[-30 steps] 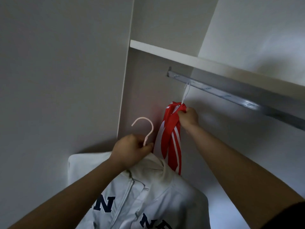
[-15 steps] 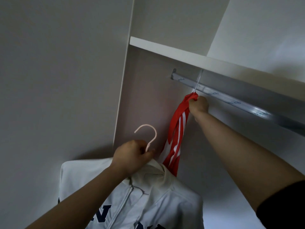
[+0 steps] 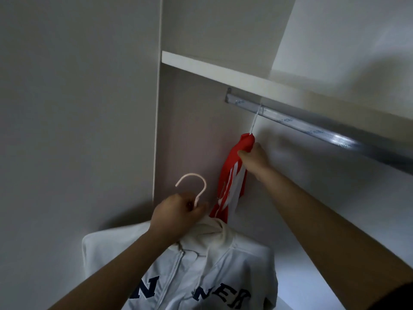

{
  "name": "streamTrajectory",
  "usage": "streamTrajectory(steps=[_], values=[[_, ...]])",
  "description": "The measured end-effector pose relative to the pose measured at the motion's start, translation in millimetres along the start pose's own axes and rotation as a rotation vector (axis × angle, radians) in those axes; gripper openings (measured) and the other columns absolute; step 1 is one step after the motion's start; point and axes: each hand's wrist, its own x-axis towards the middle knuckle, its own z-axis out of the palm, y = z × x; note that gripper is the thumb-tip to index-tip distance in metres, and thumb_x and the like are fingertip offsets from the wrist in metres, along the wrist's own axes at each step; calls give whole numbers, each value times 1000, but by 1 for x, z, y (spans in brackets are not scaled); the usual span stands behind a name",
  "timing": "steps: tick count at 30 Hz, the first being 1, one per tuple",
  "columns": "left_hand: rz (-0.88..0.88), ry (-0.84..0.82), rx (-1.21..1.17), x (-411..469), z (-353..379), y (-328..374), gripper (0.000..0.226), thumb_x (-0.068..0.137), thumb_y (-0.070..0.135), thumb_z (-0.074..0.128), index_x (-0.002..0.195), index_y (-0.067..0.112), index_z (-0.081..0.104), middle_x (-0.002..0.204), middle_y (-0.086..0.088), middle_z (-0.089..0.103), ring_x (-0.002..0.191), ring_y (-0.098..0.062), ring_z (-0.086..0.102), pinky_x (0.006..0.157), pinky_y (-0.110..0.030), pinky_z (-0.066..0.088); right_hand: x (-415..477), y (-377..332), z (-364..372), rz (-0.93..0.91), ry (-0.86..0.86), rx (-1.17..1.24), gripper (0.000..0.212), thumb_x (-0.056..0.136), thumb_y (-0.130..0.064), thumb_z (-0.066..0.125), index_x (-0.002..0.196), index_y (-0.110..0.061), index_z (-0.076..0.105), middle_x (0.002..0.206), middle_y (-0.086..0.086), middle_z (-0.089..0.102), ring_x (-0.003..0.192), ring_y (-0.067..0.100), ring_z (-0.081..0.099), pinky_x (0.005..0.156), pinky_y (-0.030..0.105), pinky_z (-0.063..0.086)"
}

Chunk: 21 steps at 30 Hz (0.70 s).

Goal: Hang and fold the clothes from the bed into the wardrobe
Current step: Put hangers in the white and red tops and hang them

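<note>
Overhead, right hand [image 3: 254,161] grips red garment [image 3: 232,175]; left hand [image 3: 176,217] pinches hanger [image 3: 196,189].

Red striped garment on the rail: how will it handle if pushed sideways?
Probably floppy: the red garment bunches and droops in folds below the right hand. Likely light, since a thin hanger hook carries it. Pushed, it would probably swing or slide along the rail.
</note>
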Motion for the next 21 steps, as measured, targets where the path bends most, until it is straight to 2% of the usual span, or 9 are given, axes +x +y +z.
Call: streamTrajectory(steps=[3, 5, 7, 11, 13, 15, 17, 19, 21], values=[[2, -85, -17, -5, -9, 1, 42, 81, 48, 56, 50, 23, 42, 42, 14, 48, 40, -6, 41, 47, -24, 30, -64, 0, -13, -131, -152, 107, 26, 96, -21, 55, 113, -3, 63, 98, 7, 65, 95, 21, 63, 87, 33, 47], [3, -122, -33, -9, -16, 3, 43, 84, 47, 56, 50, 23, 44, 42, 16, 49, 38, -4, 43, 47, -23, 32, -99, 6, -19, -130, -254, 91, 23, 96, -24, 56, 99, -4, 67, 96, 13, 69, 96, 28, 66, 90, 39, 49], [7, -158, -46, -13, -26, 6, 46, 85, 46, 56, 48, 22, 42, 39, 12, 47, 36, -4, 42, 46, -23, 32, -125, 10, -21, -75, -298, 64, 28, 95, -25, 57, 98, 0, 68, 100, 18, 69, 97, 31, 64, 90, 41, 49], [48, -241, -61, -30, -52, 14, 50, 88, 45, 54, 46, 20, 42, 38, 4, 39, 34, -6, 35, 45, -22, 32, -179, 13, -21, 39, -389, 109, 17, 93, -27, 60, 101, -16, 71, 97, -2, 70, 93, 11, 64, 78, 15, 47], [63, -246, -79, -40, -67, 15, 52, 88, 45, 53, 45, 20, 39, 36, 4, 37, 33, -7, 35, 43, -21, 28, -209, 15, -23, 0, -467, -37, 20, 95, -32, 57, 106, -21, 71, 104, -6, 69, 96, 5, 62, 82, 14, 44], [90, -255, -109, -51, -81, 15, 53, 88, 43, 53, 44, 21, 35, 35, 5, 38, 34, -8, 38, 44, -22, 27, -240, 20, -25, -43, -532, -225, 25, 96, -33, 55, 112, -20, 68, 108, -4, 67, 98, 8, 61, 84, 18, 44], [138, -304, -150, -62, -94, 18, 54, 90, 41, 54, 43, 22, 35, 35, 7, 39, 35, -8, 37, 46, -23, 29, -274, 24, -25, -65, -487, -246, 23, 95, -29, 58, 107, -12, 68, 102, 3, 67, 91, 14, 62, 80, 23, 47], [168, -326, -221, -72, -100, 23, 53, 90, 41, 57, 45, 23, 38, 37, 7, 40, 37, -6, 37, 49, -25, 34, -303, 23, -24, -85, -392, -200, 18, 93, -27, 60, 86, -10, 65, 81, 5, 65, 72, 12, 59, 67, 22, 43], [218, -344, -267, -81, -104, 30, 49, 90, 40, 60, 48, 25, 40, 39, 8, 42, 39, -6, 38, 51, -27, 36, -327, 21, -24, -63, -310, -130, 26, 91, -27, 62, 71, -13, 57, 65, -1, 54, 58, 7, 48, 57, 17, 35]])
